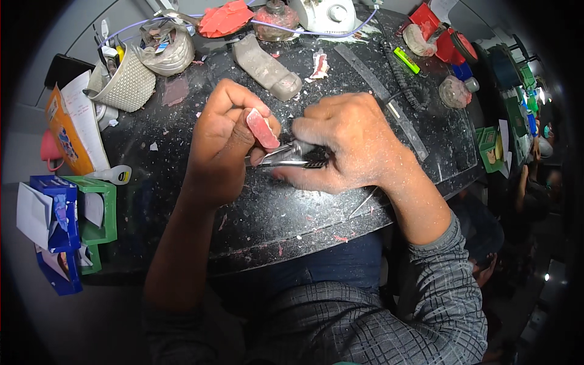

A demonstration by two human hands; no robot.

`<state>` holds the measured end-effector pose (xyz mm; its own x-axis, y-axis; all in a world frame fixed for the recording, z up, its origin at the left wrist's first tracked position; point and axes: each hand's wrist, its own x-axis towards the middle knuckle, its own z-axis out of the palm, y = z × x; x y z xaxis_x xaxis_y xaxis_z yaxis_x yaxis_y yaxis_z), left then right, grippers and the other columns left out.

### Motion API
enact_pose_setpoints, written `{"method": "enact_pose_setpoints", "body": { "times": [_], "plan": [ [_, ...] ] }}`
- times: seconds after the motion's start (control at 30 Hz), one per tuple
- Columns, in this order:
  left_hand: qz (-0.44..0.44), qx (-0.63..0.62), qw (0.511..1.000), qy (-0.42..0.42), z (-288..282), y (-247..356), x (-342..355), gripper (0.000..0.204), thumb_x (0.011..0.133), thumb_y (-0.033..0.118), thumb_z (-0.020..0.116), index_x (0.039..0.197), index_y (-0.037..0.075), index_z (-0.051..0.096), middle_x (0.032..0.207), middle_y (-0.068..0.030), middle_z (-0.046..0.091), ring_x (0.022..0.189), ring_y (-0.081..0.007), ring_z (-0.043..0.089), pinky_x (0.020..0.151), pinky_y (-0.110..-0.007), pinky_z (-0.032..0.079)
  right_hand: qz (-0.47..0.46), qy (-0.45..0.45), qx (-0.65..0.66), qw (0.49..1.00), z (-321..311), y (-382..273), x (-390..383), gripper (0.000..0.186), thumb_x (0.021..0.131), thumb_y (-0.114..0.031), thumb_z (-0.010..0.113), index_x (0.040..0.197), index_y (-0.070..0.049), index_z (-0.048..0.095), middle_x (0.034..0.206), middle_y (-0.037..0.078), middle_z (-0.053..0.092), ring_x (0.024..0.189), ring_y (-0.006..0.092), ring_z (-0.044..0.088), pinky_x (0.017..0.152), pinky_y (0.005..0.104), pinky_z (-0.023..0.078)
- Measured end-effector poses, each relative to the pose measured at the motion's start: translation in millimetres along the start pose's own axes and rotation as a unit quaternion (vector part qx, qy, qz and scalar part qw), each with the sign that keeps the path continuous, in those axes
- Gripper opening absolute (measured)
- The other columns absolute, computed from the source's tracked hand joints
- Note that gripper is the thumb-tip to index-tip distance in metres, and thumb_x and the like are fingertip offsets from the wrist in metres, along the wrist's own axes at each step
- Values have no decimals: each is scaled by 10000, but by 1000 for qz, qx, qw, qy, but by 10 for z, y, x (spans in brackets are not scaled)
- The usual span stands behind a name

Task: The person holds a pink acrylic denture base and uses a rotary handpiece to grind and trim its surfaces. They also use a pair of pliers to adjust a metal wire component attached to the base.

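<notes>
My left hand (222, 140) is closed on a small pink piece (261, 126) with a whitish ridged edge, resembling part of a denture, held upright between thumb and fingers. Just to its right, my right hand (340, 143) is curled round a silver and black metal tool (292, 159), whose front end reaches under the pink piece to my left fingers; whether they touch it I cannot tell. Below my right hand a thin metal rod (362, 207) lies on the dark, dust-speckled worktop (304, 219).
A grey block (264, 67), steel ruler (410, 128) and green lighter (406, 59) lie behind. A tool basket (121, 82), jar (274, 24) and white machine (322, 15) line the back. Blue (61, 267) and green (106, 213) boxes stand left. Other people (523, 188) are at right.
</notes>
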<state>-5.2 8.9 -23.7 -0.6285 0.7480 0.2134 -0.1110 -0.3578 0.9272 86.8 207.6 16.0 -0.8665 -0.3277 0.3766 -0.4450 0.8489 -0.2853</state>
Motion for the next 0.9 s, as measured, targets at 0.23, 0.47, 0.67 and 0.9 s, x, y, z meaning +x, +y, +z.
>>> {"method": "enact_pose_setpoints", "body": {
  "times": [0.23, 0.47, 0.67, 0.9],
  "plan": [
    [-1, -6, 1000, 6, 7, 28, 11, 163, 1104, 197, 508, 1124, 38, 485, 825, -91, 623, 647, -66, 483, 579, -217, 398, 20, 54, 32, 998, -80, 102, -33, 449, 752, -453, 838, 677, -78, 603, 601, 97, 586, 564, 313, 641, 506, 398, 488],
    [-44, -21, 999, 0, 41, 14, -26, 169, 1102, 188, 510, 1122, 23, 484, 800, -70, 620, 638, -57, 485, 574, -211, 391, 48, 28, 38, 998, -36, 28, 0, 483, 744, -477, 836, 686, -61, 597, 622, 113, 613, 564, 327, 643, 520, 411, 503],
    [-62, -56, 996, -8, 50, 22, -23, 166, 1101, 173, 505, 1118, 9, 484, 788, -57, 612, 638, -53, 491, 576, -207, 389, 44, 34, 40, 998, -12, 8, 16, 479, 763, -488, 816, 708, -56, 617, 641, 120, 632, 582, 328, 657, 522, 415, 508],
    [-86, -34, 996, 9, 53, 30, -6, 149, 1108, 140, 464, 1126, -6, 481, 783, -63, 607, 623, -51, 479, 569, -209, 389, 59, 37, 29, 997, 20, -20, 29, 481, 803, -496, 781, 698, -54, 622, 619, 119, 629, 560, 324, 651, 506, 418, 496]
  ]
}}
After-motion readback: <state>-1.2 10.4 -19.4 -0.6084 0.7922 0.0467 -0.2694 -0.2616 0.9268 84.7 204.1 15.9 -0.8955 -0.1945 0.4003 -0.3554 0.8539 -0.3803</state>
